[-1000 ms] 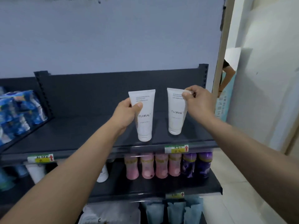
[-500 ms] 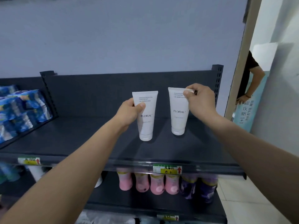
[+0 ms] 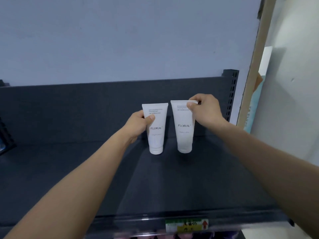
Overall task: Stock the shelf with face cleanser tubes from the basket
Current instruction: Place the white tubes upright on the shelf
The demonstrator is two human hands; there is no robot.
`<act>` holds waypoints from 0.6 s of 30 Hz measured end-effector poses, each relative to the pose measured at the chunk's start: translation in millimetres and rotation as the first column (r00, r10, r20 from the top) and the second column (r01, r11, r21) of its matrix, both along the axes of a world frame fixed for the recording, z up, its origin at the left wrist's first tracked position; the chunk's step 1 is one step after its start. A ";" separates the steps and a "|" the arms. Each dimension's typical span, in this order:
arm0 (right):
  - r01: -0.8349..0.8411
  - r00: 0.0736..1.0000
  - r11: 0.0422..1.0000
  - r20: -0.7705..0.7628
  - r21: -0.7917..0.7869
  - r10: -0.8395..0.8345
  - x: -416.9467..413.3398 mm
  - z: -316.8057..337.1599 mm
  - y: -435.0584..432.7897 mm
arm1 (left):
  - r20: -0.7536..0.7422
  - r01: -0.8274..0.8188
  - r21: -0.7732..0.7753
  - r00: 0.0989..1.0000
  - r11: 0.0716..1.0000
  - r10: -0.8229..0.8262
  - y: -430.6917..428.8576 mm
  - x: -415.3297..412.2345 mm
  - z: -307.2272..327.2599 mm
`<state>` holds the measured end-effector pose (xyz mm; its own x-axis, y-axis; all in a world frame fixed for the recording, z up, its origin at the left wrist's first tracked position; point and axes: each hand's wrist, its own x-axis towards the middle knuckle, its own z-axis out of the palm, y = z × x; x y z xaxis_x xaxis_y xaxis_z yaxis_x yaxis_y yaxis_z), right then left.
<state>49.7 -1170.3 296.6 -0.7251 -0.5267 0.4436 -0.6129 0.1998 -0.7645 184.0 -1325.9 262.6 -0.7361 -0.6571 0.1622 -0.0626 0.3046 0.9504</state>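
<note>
Two white "FLORAL" face cleanser tubes stand cap-down, side by side, near the back of the dark shelf [image 3: 69,178]. My left hand [image 3: 138,125] grips the left tube [image 3: 156,135] at its upper left side, thumb across the front. My right hand [image 3: 205,110] pinches the crimped top right corner of the right tube [image 3: 183,133]. Both caps appear to rest on the shelf surface, close to the dark back panel. The basket is out of view.
The shelf's right upright [image 3: 231,94] stands just right of my right hand. A green and yellow price label [image 3: 187,225] sits on the front rail. A dark object [image 3: 5,140] shows at the far left edge. A wall corner and a pale panel lie to the right.
Both hands have carried the tubes further back and down onto the shelf. The view has moved closer and higher, so the lower shelves of pink and purple bottles have dropped out of sight.
</note>
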 end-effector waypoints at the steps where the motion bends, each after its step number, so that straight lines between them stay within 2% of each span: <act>1: 0.005 1.000 1.000 0.008 0.005 -0.005 -2.9 -0.8 -4.1 | -0.002 0.005 0.003 1.000 1.000 -0.005 -5.5 -2.2 -1.1; 8: 0.029 0.999 0.999 0.039 0.027 -0.030 -16.3 -9.6 -20.1 | -0.013 0.047 0.063 0.999 0.997 -0.047 -26.2 -10.9 -12.0; 18: 0.082 0.996 0.997 0.040 0.013 -0.083 -25.8 -16.6 -10.7 | -0.015 0.033 0.104 0.999 0.994 -0.031 -11.6 -25.2 -14.2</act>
<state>23.9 -1181.0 280.0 -0.7833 -0.4692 0.4078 -0.5629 0.2570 -0.7855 158.8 -1337.5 248.5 -0.7554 -0.6470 0.1040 -0.0417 0.2058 0.9777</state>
